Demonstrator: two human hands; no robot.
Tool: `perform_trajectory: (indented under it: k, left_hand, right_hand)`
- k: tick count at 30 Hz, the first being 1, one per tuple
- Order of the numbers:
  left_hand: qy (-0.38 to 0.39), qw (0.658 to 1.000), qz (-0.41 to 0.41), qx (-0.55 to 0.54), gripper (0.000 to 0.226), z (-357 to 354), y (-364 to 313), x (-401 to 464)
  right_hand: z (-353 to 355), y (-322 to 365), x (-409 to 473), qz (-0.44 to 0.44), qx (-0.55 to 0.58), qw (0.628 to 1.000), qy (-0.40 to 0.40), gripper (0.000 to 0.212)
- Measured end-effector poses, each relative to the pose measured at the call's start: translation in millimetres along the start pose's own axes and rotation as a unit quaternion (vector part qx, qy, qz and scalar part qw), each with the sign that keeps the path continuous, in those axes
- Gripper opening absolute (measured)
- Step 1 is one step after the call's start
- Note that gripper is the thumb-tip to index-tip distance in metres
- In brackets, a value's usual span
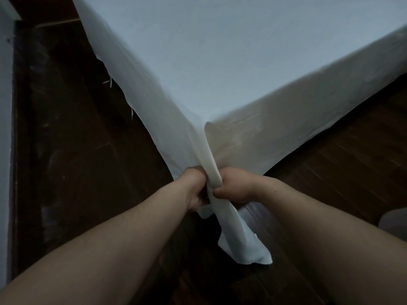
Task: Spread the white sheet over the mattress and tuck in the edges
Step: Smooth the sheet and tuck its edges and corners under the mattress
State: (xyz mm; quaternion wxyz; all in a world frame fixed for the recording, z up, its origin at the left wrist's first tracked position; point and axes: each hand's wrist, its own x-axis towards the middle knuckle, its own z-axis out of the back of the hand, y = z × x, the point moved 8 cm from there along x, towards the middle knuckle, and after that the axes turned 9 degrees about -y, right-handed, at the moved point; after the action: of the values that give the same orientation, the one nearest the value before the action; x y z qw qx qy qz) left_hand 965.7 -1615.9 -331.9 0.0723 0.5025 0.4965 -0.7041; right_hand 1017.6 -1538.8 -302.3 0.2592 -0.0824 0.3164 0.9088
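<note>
The white sheet (231,62) lies spread over the mattress, which it hides completely; its top looks smooth. At the near corner the cloth is gathered into a long fold that runs down toward me. My left hand (195,189) and my right hand (233,187) sit side by side just below that corner, both closed tight on the gathered fold. The loose tail of the sheet hangs below my hands and ends near the floor. The left and right sides of the sheet hang loose over the mattress edges.
Dark wooden floor (77,150) surrounds the bed corner on both sides. A pale wall (5,128) runs along the far left edge. A small grey rounded object (394,221) sits at the right edge, low on the floor.
</note>
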Motion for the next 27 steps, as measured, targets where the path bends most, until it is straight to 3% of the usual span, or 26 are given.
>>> perform_trajectory:
  k: [4,7,9,10,12,13,14,15,18,22,25,27]
  left_hand:
    - [0.01,0.999,0.007,0.032,0.025,-10.6,2.3,-4.9]
    - [0.027,0.989,-0.012,0.148,0.015,-13.9,-1.2,-10.9]
    - [-0.007,0.951,-0.103,0.292,0.017,-7.6,-20.3,-18.0]
    - [-0.048,0.896,-0.196,0.397,0.019,-5.1,-38.2,-22.4]
    - [-0.158,0.694,-0.446,0.543,0.021,-11.4,-75.4,-49.5]
    - [-0.187,0.602,-0.553,0.545,0.016,-18.3,-86.4,-71.3]
    - [-0.186,0.536,-0.631,0.529,0.009,-25.6,-90.4,-89.7]
    - [-0.177,0.496,-0.681,0.509,0.011,-30.4,-92.1,-102.2]
    - [-0.187,0.473,-0.688,0.517,0.032,-34.3,-95.0,-105.7]
    - [-0.226,0.441,-0.657,0.567,0.016,-35.3,-92.1,-100.1]
    - [-0.231,0.442,-0.647,0.576,0.016,-39.7,-94.7,-100.7]
    - [-0.228,0.444,-0.647,0.577,0.017,-43.1,-94.9,-101.8]
  right_hand:
    - [10.8,-15.0,7.4,-0.018,-0.026,0.999,-0.02,0.029]
    - [35.6,-35.1,13.7,-0.044,-0.037,0.996,-0.075,0.027]
    - [51.7,-49.8,16.5,-0.073,-0.022,0.99,-0.123,0.023]
    - [56.6,-55.5,18.0,-0.082,-0.014,0.987,-0.139,0.02]
    - [59.7,-61.5,22.4,-0.089,0.002,0.984,-0.158,0.019]
    - [59.8,-62.4,24.8,-0.088,0.008,0.983,-0.161,0.021]
    - [59.4,-63.4,27.0,-0.087,0.012,0.982,-0.165,0.022]
    - [59.4,-64.7,29.3,-0.088,0.013,0.982,-0.168,0.022]
    - [59.0,-72.6,33.2,-0.108,0.02,0.979,-0.173,0.019]
    - [52.9,-80.7,35.5,-0.11,-0.022,0.982,-0.152,0.017]
    - [45.9,-91.4,33.6,-0.125,-0.048,0.982,-0.132,0.018]
    - [51.0,-99.1,29.7,-0.148,-0.081,0.972,-0.16,0.023]
